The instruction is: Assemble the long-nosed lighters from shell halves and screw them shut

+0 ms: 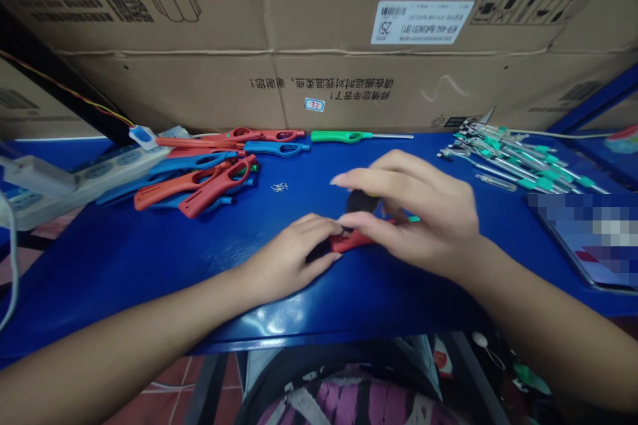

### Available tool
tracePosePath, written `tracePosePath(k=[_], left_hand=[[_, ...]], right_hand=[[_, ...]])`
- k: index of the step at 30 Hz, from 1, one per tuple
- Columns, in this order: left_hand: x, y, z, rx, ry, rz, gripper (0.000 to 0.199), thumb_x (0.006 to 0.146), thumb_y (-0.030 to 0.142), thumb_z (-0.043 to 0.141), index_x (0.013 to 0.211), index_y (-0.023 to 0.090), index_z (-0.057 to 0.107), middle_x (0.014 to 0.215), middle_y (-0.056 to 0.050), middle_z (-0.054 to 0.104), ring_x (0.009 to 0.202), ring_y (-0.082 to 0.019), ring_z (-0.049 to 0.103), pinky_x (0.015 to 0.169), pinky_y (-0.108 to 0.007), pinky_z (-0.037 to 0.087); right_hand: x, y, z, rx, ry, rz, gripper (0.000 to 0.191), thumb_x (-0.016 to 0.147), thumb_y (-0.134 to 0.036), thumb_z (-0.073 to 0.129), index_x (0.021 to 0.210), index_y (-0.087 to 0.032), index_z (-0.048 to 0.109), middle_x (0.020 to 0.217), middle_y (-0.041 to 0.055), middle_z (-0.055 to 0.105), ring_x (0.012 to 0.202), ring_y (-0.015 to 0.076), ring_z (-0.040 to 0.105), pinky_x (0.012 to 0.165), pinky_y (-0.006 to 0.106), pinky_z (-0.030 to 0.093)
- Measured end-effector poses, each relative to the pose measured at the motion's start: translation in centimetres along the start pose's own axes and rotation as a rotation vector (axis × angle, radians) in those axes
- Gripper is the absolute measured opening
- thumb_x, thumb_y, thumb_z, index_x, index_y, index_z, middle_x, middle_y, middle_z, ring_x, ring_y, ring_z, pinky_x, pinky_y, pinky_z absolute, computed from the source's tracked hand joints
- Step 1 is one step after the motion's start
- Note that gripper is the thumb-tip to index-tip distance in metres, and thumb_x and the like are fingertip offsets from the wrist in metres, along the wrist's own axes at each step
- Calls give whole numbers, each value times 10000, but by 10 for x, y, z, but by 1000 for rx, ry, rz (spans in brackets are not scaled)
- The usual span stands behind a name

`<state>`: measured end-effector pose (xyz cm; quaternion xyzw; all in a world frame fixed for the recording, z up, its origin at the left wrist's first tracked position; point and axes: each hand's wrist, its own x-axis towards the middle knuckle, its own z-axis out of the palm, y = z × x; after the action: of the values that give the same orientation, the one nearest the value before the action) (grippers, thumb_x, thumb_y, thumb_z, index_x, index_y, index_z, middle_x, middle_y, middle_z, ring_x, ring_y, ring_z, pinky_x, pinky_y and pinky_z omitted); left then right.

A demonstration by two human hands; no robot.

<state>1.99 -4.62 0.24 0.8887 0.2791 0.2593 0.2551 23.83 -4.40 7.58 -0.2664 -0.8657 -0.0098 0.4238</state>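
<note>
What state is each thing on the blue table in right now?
Red lighter shell: flat on the table, pinched by both hands.
Left hand: closed on the shell's near end.
Right hand: arched over the shell, fingertips on it.
Shell pile: loose heap, red and blue, untouched.
Green lighter: lying alone by the boxes.
Metal tubes: heaped at right, untouched.
Power strip: one plug in.

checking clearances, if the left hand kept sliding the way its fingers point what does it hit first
The left hand points right and slightly away, and its fingertips already meet the red piece held under the right hand. Just past that come the right hand's fingers.
</note>
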Motion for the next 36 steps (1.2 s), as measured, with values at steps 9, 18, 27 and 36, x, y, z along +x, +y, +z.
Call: tracePosePath(k=[9, 18, 27, 36], left_hand=[[0, 0, 0, -11, -8, -14, 187, 986, 240, 578, 1164, 194, 612, 1147, -88, 675, 1122, -241, 616, 987, -434, 514], [0, 0, 1, 2, -4, -2, 188, 982, 236, 589, 1163, 184, 596, 1126, -82, 668, 1084, -224, 613, 959, -397, 516], [0, 0, 0, -3, -18, -14, 180, 983, 231, 586, 1156, 181, 594, 1109, -78, 667, 1086, -224, 614, 960, -395, 513], [1, 1, 0, -17, -32, -34, 186, 987, 229, 576, 1168, 191, 597, 1157, -83, 658, 1111, -234, 597, 978, -406, 502]], right_hand=[[-1, 5, -4, 37, -58, -6, 346, 1011, -325, 536, 1334, -233, 616, 1015, 33, 746, 850, 143, 702, 757, 270, 592], [2, 2, -6, -21, -58, -47, 313, 1016, -302, 517, 1295, -227, 640, 970, 22, 745, 797, 132, 694, 721, 249, 583], [3, 1, -7, 7, -48, -43, 308, 1007, -238, 517, 1292, -240, 634, 1013, 33, 722, 873, 145, 683, 738, 260, 581], [2, 0, -2, 62, -60, 2, 373, 1013, -161, 428, 1348, -175, 592, 1145, 89, 665, 967, 156, 648, 806, 288, 569]])
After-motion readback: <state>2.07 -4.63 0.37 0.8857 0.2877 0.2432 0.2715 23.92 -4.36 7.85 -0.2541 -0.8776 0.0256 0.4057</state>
